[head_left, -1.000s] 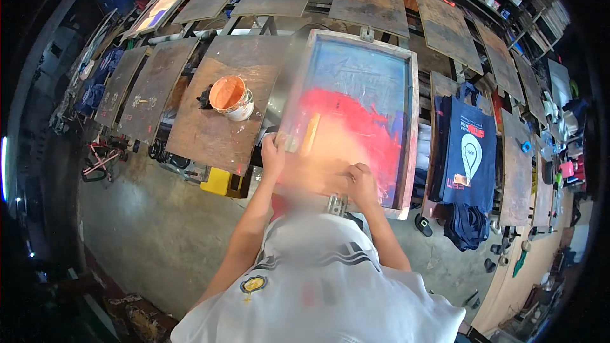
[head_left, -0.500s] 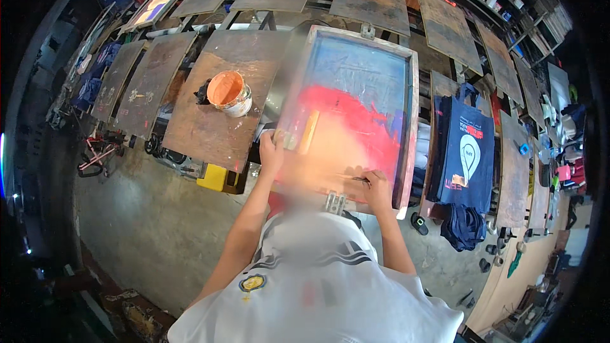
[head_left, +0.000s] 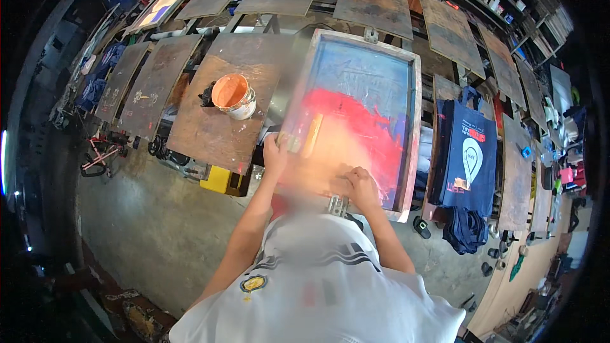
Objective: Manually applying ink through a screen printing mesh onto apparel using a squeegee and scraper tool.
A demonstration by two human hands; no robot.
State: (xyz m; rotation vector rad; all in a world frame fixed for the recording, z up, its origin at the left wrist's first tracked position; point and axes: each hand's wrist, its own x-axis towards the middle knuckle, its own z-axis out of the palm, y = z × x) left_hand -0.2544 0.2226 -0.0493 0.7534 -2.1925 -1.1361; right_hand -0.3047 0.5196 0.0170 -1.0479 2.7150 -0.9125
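A wooden-framed printing screen [head_left: 416, 121] lies in front of me, its blue mesh smeared with red ink [head_left: 356, 127]. My left hand [head_left: 274, 152] grips the frame's near left edge. My right hand [head_left: 361, 187] is closed on the near rail, beside a metal clamp [head_left: 338, 204]. A squeegee with a pale wooden handle [head_left: 312, 134] rests on the mesh just right of my left hand. The area between my hands is blurred.
An orange ink tub [head_left: 232, 95] stands on the brown board [head_left: 216, 133] to the left. A dark blue tote bag [head_left: 469, 152] with a white print hangs on the right, above a heap of dark cloth [head_left: 467, 228]. Several brown boards ring the station. A yellow box [head_left: 219, 179] sits below.
Almost nothing differs. Both hands stay on the screen frame; my right hand has shifted slightly left along the near rail.
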